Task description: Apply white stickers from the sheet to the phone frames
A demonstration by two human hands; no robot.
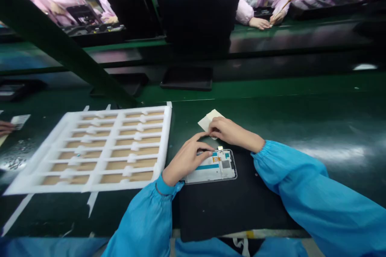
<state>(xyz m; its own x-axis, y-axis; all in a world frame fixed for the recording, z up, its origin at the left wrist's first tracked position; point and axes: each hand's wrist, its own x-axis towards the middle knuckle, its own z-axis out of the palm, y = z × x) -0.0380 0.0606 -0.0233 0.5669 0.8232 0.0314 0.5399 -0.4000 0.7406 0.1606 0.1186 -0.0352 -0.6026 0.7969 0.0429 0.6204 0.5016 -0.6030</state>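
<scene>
A white phone frame with a blue strip and small orange and grey parts lies on a black mat. My left hand rests on its left end, fingers curled and pressing down on it. My right hand hovers just behind the frame's top edge, fingers pinched on a pale square of paper or cloth. Both arms wear blue sleeves.
A white foam tray with many slotted compartments lies to the left. Another person's fingers touch a small label at the far left edge. A dark green post slants across. Black trays and people in pink sit beyond the belt.
</scene>
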